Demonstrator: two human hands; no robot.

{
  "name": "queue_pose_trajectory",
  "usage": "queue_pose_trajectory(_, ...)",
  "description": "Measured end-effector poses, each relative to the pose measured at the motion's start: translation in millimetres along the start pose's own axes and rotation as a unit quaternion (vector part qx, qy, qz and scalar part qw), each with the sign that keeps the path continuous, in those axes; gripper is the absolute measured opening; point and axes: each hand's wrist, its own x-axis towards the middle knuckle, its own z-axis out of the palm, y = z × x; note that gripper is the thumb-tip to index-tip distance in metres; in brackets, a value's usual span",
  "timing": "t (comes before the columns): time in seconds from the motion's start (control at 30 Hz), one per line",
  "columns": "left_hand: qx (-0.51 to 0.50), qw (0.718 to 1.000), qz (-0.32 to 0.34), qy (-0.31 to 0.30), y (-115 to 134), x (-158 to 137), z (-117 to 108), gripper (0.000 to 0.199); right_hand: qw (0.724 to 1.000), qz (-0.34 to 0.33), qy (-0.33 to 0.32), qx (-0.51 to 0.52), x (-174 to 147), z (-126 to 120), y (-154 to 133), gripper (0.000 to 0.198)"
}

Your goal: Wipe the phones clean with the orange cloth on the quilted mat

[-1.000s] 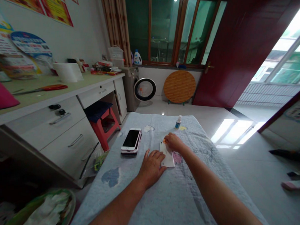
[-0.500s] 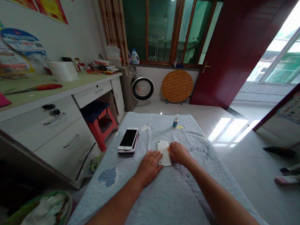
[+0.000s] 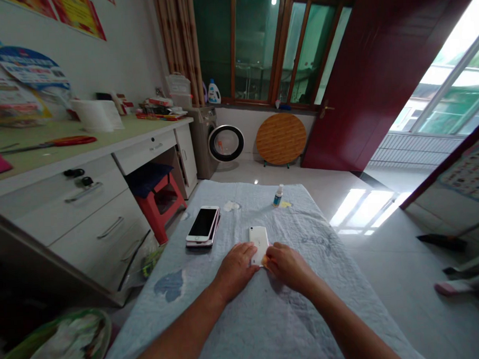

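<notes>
A white smartphone (image 3: 259,239) lies back up on the cloth-covered table, its camera at the far left corner. My left hand (image 3: 237,267) grips its left edge, fingers over the back and thumb at the near end. Bunched at the lower right edge of the phone, my right hand (image 3: 288,266) is closed on a small orange cloth (image 3: 266,259), of which only a bit shows. To the left lies a stack of smartphones (image 3: 204,224), the top one white with a dark screen facing up. A small spray bottle (image 3: 278,197) stands beyond the phone.
A pale blue cloth (image 3: 214,329) covers the table. On the left stand a desk (image 3: 142,139) with scissors (image 3: 73,140) and a paper roll (image 3: 96,115), a red stool (image 3: 160,209) and a bin (image 3: 105,325). A washing machine (image 3: 201,133) stands behind with its door open.
My right hand has slid the orange cloth down the phone's right edge, toward me. My left hand stays on the phone. The whole view has shifted slightly.
</notes>
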Motion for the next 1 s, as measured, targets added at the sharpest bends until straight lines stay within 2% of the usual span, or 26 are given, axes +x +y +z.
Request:
queue_pose_trajectory(0.17, -0.040, 0.999, -0.015, -0.005, 6.5, 1.1, -7.7, 0.040, 0.999, -0.019, 0.025, 0.026, 29.4, 0.2, -2.3, 0.016)
queue_pose_trajectory(0.37, -0.033, 0.999, -0.028, -0.013, 7.1, 0.8, -10.0, 0.039, 0.997, 0.029, 0.075, 0.014, 72.5, 1.4, 14.8, 0.019)
queue_pose_trajectory(0.5, -0.017, 1.000, -0.021, -0.016, 4.9, -0.3, -8.5, 0.041, 0.992, 0.061, 0.107, 0.026, 84.8, 5.0, 25.5, 0.021)
queue_pose_trajectory(0.63, 0.000, 1.000, -0.018, -0.018, 4.9, -0.1, -8.2, 0.041, 0.993, 0.057, 0.097, 0.029, 77.3, 6.0, 28.2, 0.023)
queue_pose_trajectory(0.77, 0.014, 1.000, -0.016, -0.021, 5.3, 0.0, -7.6, 0.042, 0.996, 0.053, 0.063, 0.032, 55.3, 3.7, 26.0, 0.023)
queue_pose_trajectory(1.0, 0.035, 0.999, -0.014, -0.018, 6.6, -0.4, -7.9, 0.041, 0.999, -0.012, 0.005, 0.052, 9.7, -6.2, 16.1, 0.019)
